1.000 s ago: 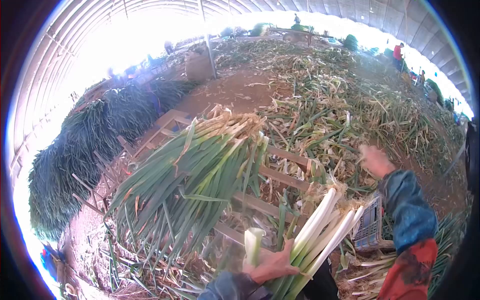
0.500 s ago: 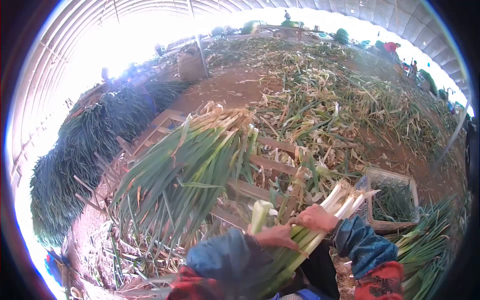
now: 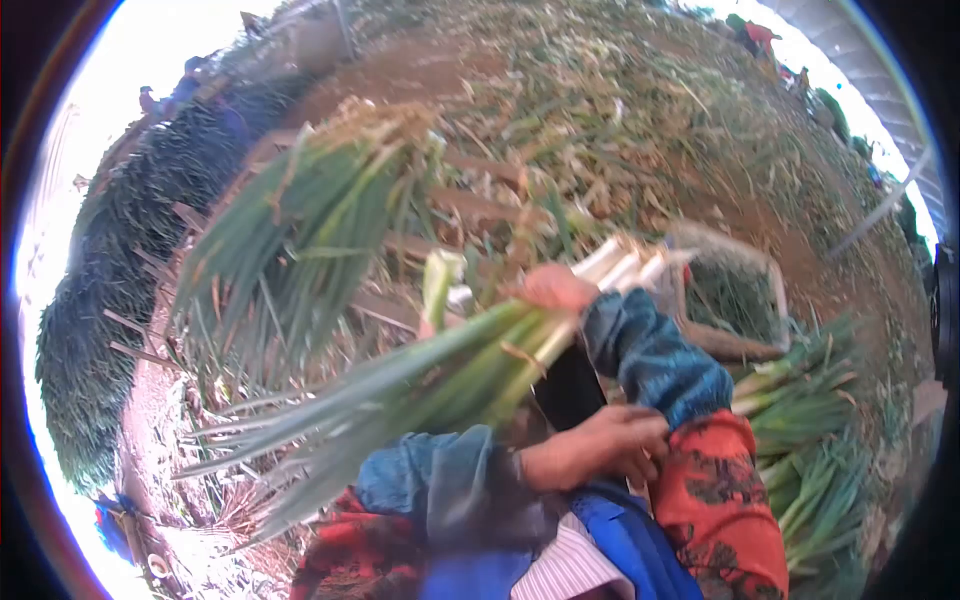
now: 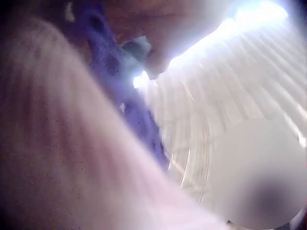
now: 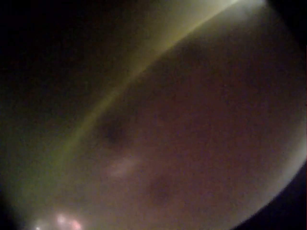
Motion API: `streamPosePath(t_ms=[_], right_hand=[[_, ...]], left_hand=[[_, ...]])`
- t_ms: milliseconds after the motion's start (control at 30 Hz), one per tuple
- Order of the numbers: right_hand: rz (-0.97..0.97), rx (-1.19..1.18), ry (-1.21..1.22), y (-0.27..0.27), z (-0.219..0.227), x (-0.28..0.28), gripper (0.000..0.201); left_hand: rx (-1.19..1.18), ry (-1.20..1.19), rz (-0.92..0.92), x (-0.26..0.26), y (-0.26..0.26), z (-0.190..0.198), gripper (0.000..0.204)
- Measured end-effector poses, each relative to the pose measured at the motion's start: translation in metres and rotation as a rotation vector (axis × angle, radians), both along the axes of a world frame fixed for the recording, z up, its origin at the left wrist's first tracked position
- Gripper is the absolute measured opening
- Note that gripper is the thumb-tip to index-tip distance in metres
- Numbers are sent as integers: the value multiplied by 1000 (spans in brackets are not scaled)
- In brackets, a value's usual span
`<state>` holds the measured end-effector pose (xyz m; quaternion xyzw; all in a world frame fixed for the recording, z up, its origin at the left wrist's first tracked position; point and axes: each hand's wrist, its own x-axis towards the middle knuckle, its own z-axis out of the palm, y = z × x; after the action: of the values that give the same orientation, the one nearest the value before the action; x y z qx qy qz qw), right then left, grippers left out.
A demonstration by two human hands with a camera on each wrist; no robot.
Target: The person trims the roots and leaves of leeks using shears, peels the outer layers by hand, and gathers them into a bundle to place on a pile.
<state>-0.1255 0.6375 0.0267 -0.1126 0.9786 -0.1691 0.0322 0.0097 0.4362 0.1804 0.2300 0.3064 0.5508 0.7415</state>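
Green-and-white bundle of leeks [image 3: 450,365] carried across the body, white stalk ends up beside the crate [image 3: 735,290], green leaf tips fanned out down and away from it. Right hand [image 3: 550,287] wrapped around the bundle just below the white ends: grip closed on the stalks. Right forearm in a blue sleeve [image 3: 650,355] with a red patterned cuff [image 3: 715,490] nearer the body. Left hand [image 3: 595,445] held low against the body, below the bundle, fingers curled at the edge of the red cuff; whether anything is pinched in that grip cannot be told. Left forearm in a matching blue sleeve, passing under the green leaves.

Second, larger heap of leeks [image 3: 300,225] lying on wooden slats [image 3: 470,205] beyond the bundle, leaf tips hanging down. Crate close beside the white ends of the bundle, green trimmings inside. More leeks [image 3: 810,440] piled on the ground below the crate. Dark green stack [image 3: 110,290] well apart from the bundle, past the larger heap. Earth floor beyond strewn with leaf trimmings [image 3: 620,110].

Left wrist view blurred: striped cloth and a blue strip close to the lens. Right wrist view too dark and blurred to read.
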Motion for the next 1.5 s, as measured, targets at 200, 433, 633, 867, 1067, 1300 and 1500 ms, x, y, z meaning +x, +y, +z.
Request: streamPosePath(t_ms=[200,433,633,867,1067,1300,1500], right_hand=[[55,259,-8,1,11,7,25],[-199,108,-294,-19,56,21,62],[209,-354,-220,-3,76,68,42],[311,-1031,-535,-42,82,119,35],[218,-740,-732,-49,44,90,29],[434,-740,399,-40,40,165,33],[-381,-871,299,-38,126,285,52]], left_hand=[[-170,-588,551,-11,-10,-125,36],[20,-663,840,-18,-12,-142,50],[83,-716,694,-32,-28,-148,61],[39,-605,711,-36,-50,-155,59],[-51,-403,736,-31,-41,-152,58],[-166,-57,778,-23,-24,-143,56],[-13,1275,628,-36,-6,-112,56]])
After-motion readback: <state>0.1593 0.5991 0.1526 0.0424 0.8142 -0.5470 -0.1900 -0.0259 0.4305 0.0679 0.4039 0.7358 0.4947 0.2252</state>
